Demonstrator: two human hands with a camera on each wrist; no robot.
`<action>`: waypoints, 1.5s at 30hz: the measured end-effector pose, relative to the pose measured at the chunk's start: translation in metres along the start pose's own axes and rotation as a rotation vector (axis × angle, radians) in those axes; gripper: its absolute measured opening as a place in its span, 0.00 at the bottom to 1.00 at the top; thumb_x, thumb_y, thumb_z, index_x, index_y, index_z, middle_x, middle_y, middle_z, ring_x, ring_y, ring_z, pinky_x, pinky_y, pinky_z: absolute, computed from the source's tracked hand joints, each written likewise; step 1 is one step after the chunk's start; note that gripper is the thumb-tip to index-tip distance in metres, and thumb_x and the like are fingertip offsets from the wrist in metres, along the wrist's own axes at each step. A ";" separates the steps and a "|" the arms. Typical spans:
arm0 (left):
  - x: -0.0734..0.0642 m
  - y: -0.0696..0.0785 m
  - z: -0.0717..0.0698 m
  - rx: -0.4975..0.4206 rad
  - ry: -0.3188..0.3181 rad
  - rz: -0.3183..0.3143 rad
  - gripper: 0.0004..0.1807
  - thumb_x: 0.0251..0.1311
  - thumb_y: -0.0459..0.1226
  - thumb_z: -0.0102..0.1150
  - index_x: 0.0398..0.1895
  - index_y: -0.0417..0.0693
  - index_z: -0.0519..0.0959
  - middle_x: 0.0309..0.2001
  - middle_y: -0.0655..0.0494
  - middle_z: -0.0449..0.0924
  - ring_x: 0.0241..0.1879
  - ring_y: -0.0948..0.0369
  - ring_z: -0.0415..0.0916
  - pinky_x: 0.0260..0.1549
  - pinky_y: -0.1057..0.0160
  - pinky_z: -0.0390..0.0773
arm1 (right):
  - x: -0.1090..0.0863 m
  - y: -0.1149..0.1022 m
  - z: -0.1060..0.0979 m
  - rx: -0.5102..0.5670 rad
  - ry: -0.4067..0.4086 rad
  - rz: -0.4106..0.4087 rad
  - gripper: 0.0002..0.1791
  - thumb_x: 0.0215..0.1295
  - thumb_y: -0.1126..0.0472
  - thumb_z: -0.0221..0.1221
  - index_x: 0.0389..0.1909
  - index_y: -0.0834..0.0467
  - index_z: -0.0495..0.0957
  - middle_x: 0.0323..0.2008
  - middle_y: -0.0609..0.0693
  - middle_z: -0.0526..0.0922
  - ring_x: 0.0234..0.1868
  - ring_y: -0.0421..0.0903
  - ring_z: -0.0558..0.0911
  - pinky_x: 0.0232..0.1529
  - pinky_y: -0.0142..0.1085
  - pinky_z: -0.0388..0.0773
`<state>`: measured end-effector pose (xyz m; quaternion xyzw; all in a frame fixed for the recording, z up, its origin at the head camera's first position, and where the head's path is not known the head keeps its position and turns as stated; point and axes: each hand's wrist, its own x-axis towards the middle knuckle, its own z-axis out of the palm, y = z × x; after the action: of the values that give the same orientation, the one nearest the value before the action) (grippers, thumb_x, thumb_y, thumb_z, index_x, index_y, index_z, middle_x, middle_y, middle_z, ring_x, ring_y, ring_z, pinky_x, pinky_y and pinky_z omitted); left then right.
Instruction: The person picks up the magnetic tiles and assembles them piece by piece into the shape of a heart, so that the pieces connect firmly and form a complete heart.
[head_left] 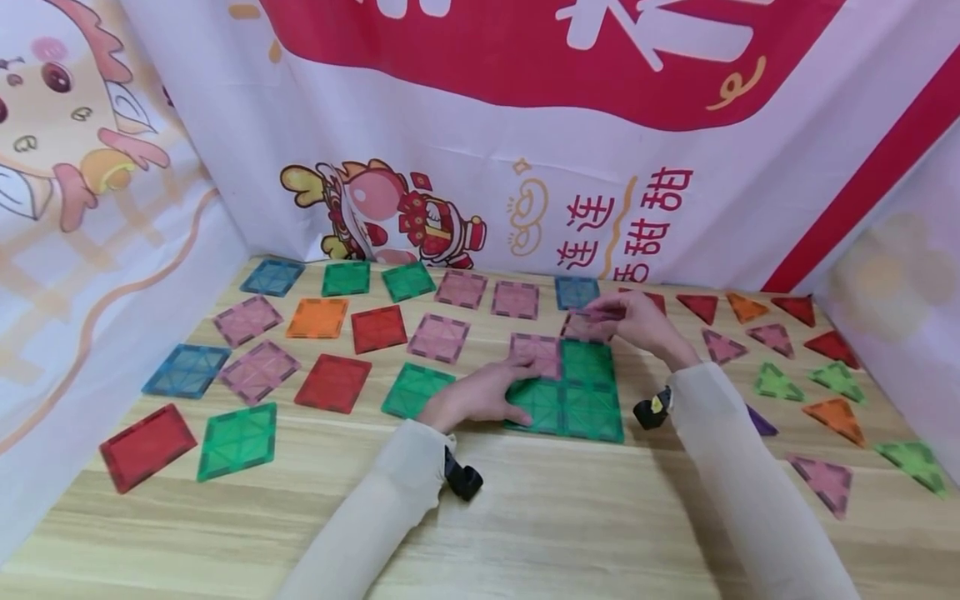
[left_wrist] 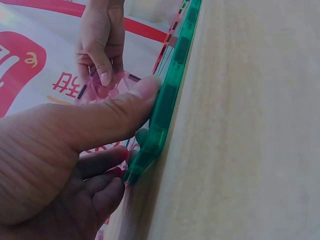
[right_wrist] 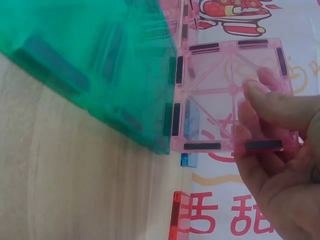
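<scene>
My left hand point(head_left: 483, 392) holds the left side of a block of joined magnetic tiles lying on the table. In the left wrist view its thumb point(left_wrist: 147, 87) rests on the edge of a green tile point(left_wrist: 165, 102), with the other fingers curled at the corner. Three green square tiles point(head_left: 592, 410) and a pink square tile point(head_left: 538, 352) make up the block. Beyond its far edge, my right hand point(head_left: 639, 322) pinches another pink square tile point(right_wrist: 210, 75) between thumb and fingers. That tile stands raised, its edge against the far green tile point(right_wrist: 125, 65).
Loose square tiles in red point(head_left: 332, 383), orange point(head_left: 317, 318), blue point(head_left: 186, 371), pink and green spread over the table's left and back. Several triangular tiles point(head_left: 832, 421) lie at the right. A printed cloth point(head_left: 465, 125) hangs behind the table point(head_left: 540, 525).
</scene>
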<state>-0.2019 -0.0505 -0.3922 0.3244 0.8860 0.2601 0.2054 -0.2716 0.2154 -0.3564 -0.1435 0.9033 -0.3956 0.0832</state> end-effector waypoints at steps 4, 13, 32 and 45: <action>0.002 0.000 -0.001 0.003 0.002 0.006 0.41 0.57 0.44 0.65 0.72 0.50 0.59 0.76 0.52 0.44 0.75 0.52 0.43 0.70 0.52 0.55 | 0.000 0.002 -0.002 -0.014 0.014 -0.034 0.17 0.60 0.71 0.60 0.51 0.66 0.78 0.48 0.63 0.80 0.45 0.53 0.80 0.44 0.39 0.80; 0.008 0.002 0.001 0.000 -0.006 0.005 0.40 0.57 0.44 0.65 0.72 0.51 0.59 0.76 0.52 0.47 0.75 0.53 0.44 0.70 0.53 0.55 | -0.003 0.004 -0.012 -0.032 0.057 -0.015 0.15 0.63 0.70 0.58 0.52 0.63 0.78 0.50 0.61 0.81 0.48 0.54 0.79 0.49 0.43 0.78; 0.014 0.004 -0.020 0.036 0.056 0.045 0.33 0.62 0.43 0.59 0.69 0.43 0.64 0.69 0.46 0.63 0.69 0.52 0.60 0.67 0.53 0.61 | -0.009 0.020 0.000 0.059 0.224 -0.063 0.12 0.62 0.66 0.61 0.46 0.64 0.82 0.44 0.62 0.84 0.35 0.38 0.82 0.38 0.33 0.81; 0.067 -0.032 -0.081 0.115 0.200 -0.044 0.29 0.68 0.39 0.51 0.69 0.36 0.60 0.67 0.39 0.64 0.68 0.47 0.60 0.67 0.51 0.60 | -0.008 0.015 0.009 0.069 0.231 -0.091 0.10 0.62 0.68 0.60 0.44 0.65 0.82 0.42 0.62 0.85 0.36 0.43 0.83 0.36 0.31 0.80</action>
<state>-0.3074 -0.0529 -0.3610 0.2887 0.9224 0.2353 0.1025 -0.2646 0.2220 -0.3731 -0.1349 0.8854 -0.4435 -0.0347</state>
